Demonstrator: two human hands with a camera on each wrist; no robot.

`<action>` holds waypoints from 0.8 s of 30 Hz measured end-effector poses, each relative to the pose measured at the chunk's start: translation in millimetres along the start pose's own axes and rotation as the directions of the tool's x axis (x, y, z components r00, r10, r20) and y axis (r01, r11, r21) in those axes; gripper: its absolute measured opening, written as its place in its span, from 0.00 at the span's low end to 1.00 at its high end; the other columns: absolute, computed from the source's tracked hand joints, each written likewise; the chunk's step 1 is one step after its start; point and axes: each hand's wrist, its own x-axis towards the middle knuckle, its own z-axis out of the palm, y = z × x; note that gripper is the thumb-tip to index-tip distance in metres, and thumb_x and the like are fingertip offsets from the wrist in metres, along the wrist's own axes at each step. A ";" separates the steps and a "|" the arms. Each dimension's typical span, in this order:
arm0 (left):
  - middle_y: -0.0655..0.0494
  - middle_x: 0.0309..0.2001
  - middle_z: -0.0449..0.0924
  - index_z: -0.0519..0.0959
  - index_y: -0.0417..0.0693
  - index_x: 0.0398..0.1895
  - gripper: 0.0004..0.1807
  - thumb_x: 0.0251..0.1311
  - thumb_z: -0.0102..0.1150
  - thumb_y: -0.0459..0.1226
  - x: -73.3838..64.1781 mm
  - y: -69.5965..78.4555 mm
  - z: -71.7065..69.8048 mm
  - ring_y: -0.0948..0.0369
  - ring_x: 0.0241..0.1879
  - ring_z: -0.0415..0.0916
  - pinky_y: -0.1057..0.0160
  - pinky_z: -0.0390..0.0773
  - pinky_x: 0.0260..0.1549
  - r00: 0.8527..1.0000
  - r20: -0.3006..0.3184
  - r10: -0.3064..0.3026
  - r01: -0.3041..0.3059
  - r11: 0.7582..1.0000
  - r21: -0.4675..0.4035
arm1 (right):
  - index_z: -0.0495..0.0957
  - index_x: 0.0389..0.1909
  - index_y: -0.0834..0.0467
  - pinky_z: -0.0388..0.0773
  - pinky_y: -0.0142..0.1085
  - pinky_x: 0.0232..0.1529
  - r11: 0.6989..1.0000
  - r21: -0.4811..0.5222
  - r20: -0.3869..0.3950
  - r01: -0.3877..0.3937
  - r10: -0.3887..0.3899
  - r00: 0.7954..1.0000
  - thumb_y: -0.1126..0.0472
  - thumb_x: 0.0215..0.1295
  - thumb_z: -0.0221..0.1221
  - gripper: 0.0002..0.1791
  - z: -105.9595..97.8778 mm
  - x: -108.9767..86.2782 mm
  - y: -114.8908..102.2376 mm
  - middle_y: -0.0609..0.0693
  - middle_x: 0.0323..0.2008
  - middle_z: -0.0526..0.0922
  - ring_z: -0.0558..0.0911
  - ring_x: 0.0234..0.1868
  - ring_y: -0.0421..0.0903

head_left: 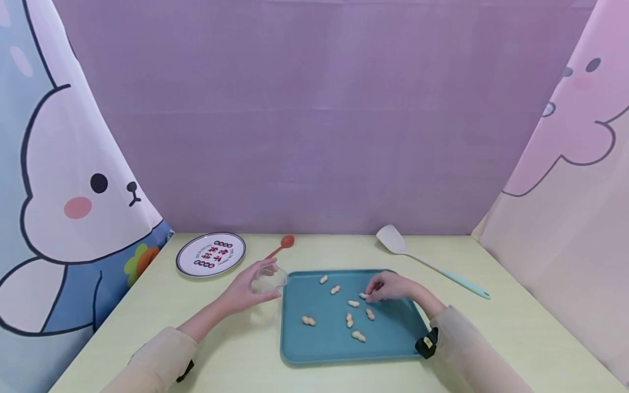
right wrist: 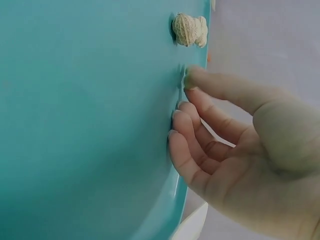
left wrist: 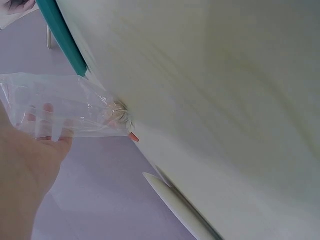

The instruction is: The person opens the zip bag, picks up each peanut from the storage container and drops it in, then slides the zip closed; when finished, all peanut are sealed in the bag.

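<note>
A clear plastic cup (head_left: 270,277) is gripped by my left hand (head_left: 249,285), tilted just past the tray's left edge. In the left wrist view a pale brownish patch shows at the base of the cup (left wrist: 60,105); what it is I cannot tell. Over the right part of the teal tray (head_left: 319,349), my right hand (head_left: 385,286) has its fingers loosely curled, tips down at the tray surface beside a peanut (head_left: 363,296). The right wrist view shows a peanut (right wrist: 189,30) near the thumb and nothing visible between the fingertips. Several other peanuts (head_left: 353,303) lie scattered over the tray.
Behind the left hand are a white printed plate (head_left: 189,256) and a red spoon (head_left: 287,241). To the right of the tray lies a spatula (head_left: 422,261) with a pale head and mint handle. A purple curtain (head_left: 314,120) hangs along the table's back edge.
</note>
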 end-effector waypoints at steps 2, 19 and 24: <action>0.49 0.50 0.78 0.65 0.39 0.64 0.41 0.47 0.72 0.42 -0.2 0.1 0.0 0.53 0.52 0.76 0.46 0.72 0.56 1.000 0.000 -0.001 0.001 1.000 0.005 | 0.79 0.36 0.61 0.75 0.35 0.29 1.000 0.002 -0.001 0.008 -0.008 1.000 0.59 0.61 0.61 0.09 -0.6 -0.2 -0.6 0.49 0.27 0.80 0.75 0.27 0.41; 0.48 0.51 0.77 0.65 0.43 0.64 0.41 0.46 0.72 0.45 -0.3 0.4 -0.4 0.54 0.53 0.76 0.46 0.72 0.56 1.000 0.010 -0.028 0.028 1.000 0.000 | 0.80 0.39 0.61 0.78 0.31 0.31 0.990 -0.001 -0.147 0.143 -0.142 0.979 0.61 0.62 0.59 0.09 1.3 9.5 -16.5 0.54 0.32 0.83 0.79 0.31 0.41; 0.47 0.51 0.77 0.65 0.42 0.64 0.42 0.46 0.72 0.44 0.2 -1.8 -0.4 0.54 0.53 0.76 0.46 0.72 0.56 1.000 0.004 -0.017 0.017 1.000 0.005 | 0.80 0.40 0.59 0.78 0.30 0.33 0.984 -0.005 -0.198 0.177 -0.174 0.965 0.60 0.63 0.59 0.08 5.7 12.4 -35.1 0.51 0.35 0.83 0.80 0.33 0.40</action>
